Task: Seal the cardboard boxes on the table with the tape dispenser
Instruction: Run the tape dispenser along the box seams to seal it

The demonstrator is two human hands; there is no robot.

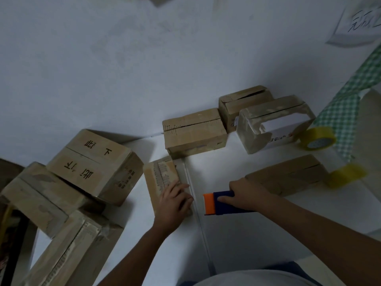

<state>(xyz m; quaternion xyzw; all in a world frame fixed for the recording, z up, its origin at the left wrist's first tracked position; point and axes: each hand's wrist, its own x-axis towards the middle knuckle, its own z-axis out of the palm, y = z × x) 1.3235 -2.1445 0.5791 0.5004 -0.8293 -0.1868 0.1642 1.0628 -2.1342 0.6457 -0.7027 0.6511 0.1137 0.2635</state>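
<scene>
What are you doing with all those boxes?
A person is taping cardboard boxes shut. The left hand rests on a small flat box on the white table, holding it steady. The right hand grips a blue and orange tape dispenser just beside that box. More boxes sit along the wall, and a pile of boxes stands at the left. Two yellow tape rolls lie at the right.
</scene>
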